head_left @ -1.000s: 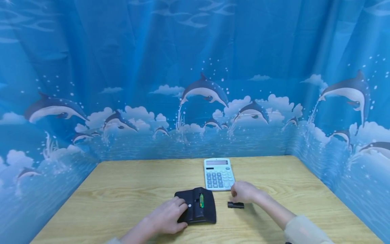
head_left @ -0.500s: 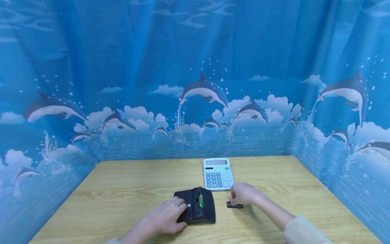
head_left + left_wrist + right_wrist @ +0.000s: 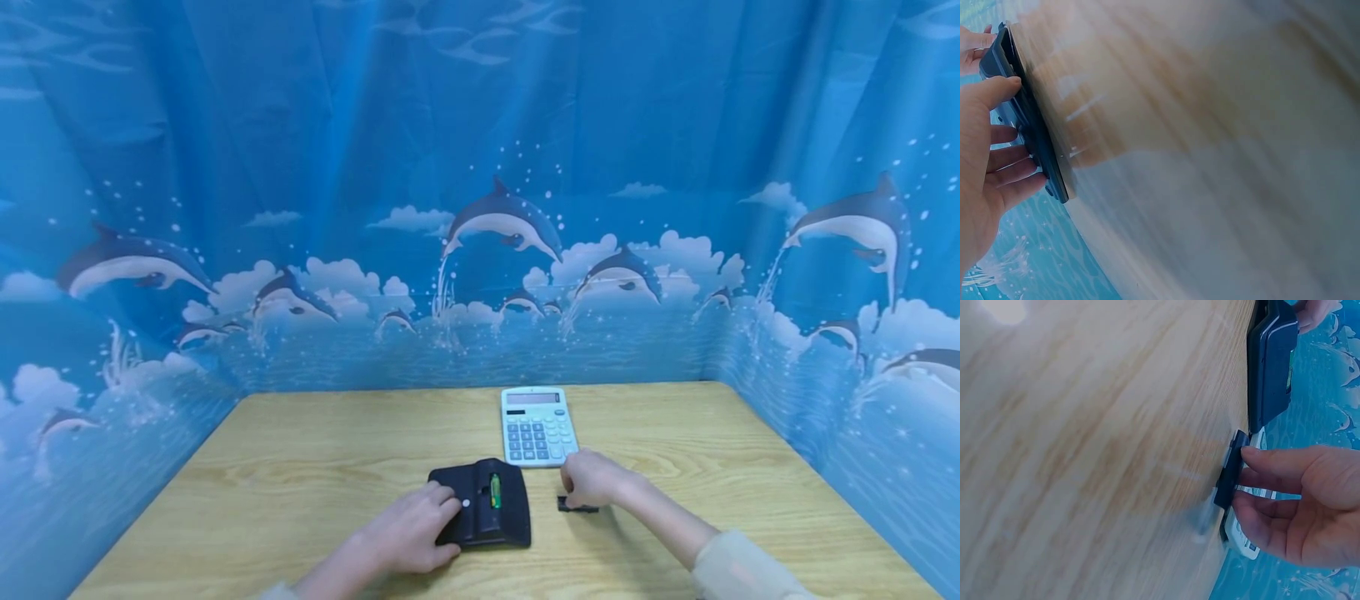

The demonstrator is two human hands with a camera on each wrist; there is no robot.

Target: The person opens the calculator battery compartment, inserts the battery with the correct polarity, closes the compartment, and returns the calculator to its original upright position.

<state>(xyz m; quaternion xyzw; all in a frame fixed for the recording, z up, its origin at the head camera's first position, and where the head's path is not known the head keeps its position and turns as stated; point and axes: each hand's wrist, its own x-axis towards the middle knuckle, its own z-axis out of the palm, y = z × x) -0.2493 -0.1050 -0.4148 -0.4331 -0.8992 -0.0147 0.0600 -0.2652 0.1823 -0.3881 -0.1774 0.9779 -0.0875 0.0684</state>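
A black device (image 3: 517,508) lies on the table with its battery compartment uncovered. Inside that compartment sits a green battery (image 3: 496,492). My left hand (image 3: 414,533) holds the device by its left side, the thumb at the near edge and the fingers over the top, as the left wrist view shows too. To the right, my right hand (image 3: 596,481) pinches a small black battery cover (image 3: 1230,472) between thumb and fingers. The cover is at or just above the tabletop; in the head view the fingers partly hide it.
A light blue calculator (image 3: 534,429) lies face up behind the device, close to my right hand. The wooden table (image 3: 315,450) is bordered at the back and sides by a blue dolphin-print curtain (image 3: 360,208).
My right hand has come down slightly and moved a little left onto the battery cover, which it now pinches. The left hand and the black device have stayed put.
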